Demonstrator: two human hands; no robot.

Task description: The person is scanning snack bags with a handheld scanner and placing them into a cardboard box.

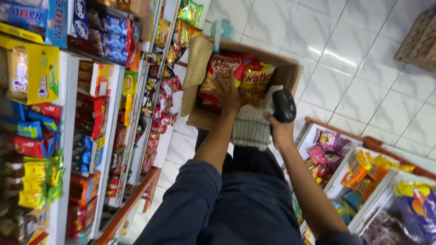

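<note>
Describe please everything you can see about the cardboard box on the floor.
The cardboard box is brown, plain and open at the top, with one flap standing up on the shelf side. It sits on the white tiled floor in the aisle, beside the shelf. Inside lie red and orange snack bags, packed flat. The left hand reaches in and rests on the bags. The right hand holds a black scanner over its near edge, by a checked cloth.
</note>
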